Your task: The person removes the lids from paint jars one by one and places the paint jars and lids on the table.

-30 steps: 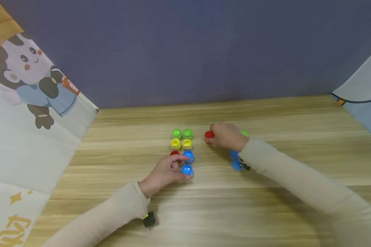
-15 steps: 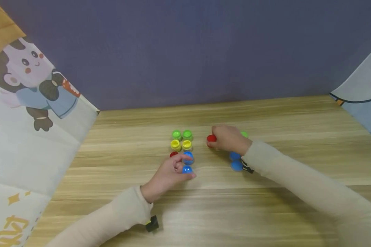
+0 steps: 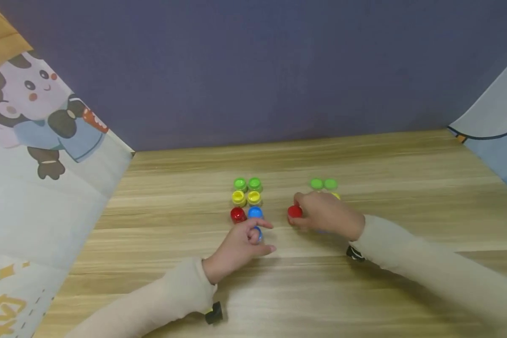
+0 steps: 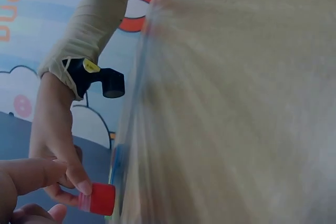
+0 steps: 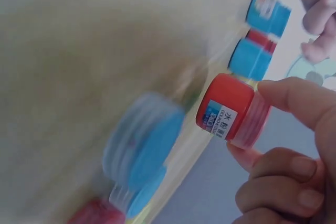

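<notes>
My right hand pinches a small red paint jar by its clear upper rim, between thumb and index finger. The jar's printed label shows in the right wrist view; it is held upright above the table. My left hand has thumb and index finger spread apart, other fingers bent, nothing held. It is over the nearest blue jar and partly hides it; contact cannot be made out. Just beyond are another blue jar and a glossy red jar.
Behind these stand yellow jars and green jars in pairs. To the right sit flat-topped green pieces, a yellow one mostly covered by my right hand, and blue-topped clear pieces. A dark wall backs the wooden table.
My right hand has carried the red jar toward me and slightly right, uncovering the green pieces. My left hand has shifted right and a little nearer, revealing the glossy red jar.
</notes>
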`<action>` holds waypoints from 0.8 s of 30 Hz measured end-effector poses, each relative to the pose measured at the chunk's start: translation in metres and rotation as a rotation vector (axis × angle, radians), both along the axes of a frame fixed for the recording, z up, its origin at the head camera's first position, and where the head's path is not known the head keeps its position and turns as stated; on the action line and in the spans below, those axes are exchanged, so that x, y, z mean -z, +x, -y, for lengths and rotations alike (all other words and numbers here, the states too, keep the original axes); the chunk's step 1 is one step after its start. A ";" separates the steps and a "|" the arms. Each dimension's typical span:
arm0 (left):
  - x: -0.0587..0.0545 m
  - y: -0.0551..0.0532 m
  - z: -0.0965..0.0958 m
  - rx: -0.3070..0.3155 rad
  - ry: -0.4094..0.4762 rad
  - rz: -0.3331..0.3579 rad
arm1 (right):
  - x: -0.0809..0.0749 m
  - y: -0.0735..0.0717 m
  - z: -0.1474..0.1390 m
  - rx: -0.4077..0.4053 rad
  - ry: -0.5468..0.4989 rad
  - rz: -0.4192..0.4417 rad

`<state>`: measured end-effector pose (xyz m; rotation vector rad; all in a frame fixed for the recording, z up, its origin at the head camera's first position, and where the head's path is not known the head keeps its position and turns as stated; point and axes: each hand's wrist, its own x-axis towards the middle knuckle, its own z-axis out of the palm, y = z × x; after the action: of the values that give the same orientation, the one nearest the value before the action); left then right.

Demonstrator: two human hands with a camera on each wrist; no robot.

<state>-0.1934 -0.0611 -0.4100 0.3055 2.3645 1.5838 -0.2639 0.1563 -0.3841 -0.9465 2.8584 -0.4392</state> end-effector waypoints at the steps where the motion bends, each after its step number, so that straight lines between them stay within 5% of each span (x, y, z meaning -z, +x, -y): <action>1: 0.001 -0.001 -0.003 0.002 -0.009 -0.001 | -0.001 0.001 -0.002 -0.010 0.001 0.005; 9: 0.002 -0.011 -0.028 0.032 -0.025 -0.018 | -0.005 0.008 -0.015 -0.121 -0.021 -0.020; 24: 0.015 -0.012 -0.042 0.080 -0.083 -0.035 | 0.008 0.026 -0.016 -0.223 -0.078 -0.016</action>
<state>-0.2050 -0.0190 -0.4245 0.4076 2.4047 1.4526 -0.2383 0.1727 -0.3918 -1.2696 2.7238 -0.5252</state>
